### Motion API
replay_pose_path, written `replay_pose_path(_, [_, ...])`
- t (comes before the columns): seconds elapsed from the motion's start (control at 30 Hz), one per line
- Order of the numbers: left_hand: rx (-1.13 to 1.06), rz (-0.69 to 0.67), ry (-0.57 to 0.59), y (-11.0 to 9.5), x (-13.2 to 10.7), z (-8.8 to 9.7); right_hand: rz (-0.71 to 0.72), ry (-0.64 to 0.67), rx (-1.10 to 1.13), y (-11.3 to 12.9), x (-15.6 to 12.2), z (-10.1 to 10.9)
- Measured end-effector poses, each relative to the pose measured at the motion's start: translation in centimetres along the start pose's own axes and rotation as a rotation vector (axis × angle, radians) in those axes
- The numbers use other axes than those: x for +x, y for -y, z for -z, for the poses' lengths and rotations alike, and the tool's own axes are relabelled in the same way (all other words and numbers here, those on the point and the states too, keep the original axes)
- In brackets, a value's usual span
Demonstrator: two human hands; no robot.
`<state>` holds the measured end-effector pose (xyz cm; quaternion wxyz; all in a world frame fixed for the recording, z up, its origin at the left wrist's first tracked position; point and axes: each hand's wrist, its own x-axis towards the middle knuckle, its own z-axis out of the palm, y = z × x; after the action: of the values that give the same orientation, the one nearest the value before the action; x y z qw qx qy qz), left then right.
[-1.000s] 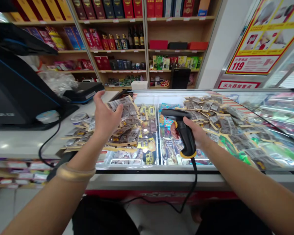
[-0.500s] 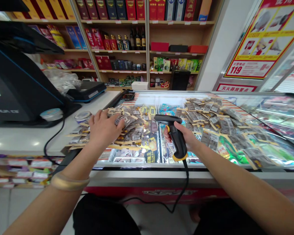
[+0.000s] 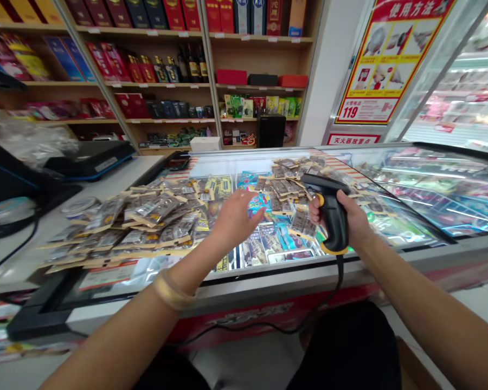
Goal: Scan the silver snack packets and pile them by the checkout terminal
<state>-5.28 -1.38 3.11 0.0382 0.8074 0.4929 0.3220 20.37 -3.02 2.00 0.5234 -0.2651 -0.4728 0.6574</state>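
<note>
Two piles of snack packets (image 3: 146,216) on the freezer lid (image 3: 410,246): larger at left centre, smaller (image 3: 287,187) mid-frame. Left hand (image 3: 236,219) spread and empty between them; right hand (image 3: 352,216) gripping the barcode scanner (image 3: 331,214). Risk: the trailing cable (image 3: 337,281) could probably sweep packets off the glass

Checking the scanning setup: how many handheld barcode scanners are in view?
1. The black, yellow-trimmed handheld barcode scanner is held in the right hand above the glass-topped freezer chest, beside the snack packets. Others may be hidden off-frame.
</note>
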Motion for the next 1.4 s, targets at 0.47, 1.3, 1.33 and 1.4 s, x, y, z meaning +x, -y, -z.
replay_pose_path(0.47, [-0.083, 0.059, 0.289, -6.7, 2.8, -8.5, 0.009, -0.083, -0.014, -0.3, -2.2, 2.3])
replay_pose_path(1.3, [-0.663, 0.179, -0.112, -2.3, 4.8, -6.1, -0.155, 0.059, -0.103, -0.2, -3.0, 1.7])
replay_pose_path(1.33, [-0.662, 0.178, -0.114, -2.3, 4.8, -6.1, -0.161, 0.06, -0.094, -0.2, -2.9, 1.7])
replay_pose_path(1.4, [-0.663, 0.179, -0.116, -2.3, 4.8, -6.1, -0.171, 0.063, -0.082, -0.2, -2.9, 1.6])
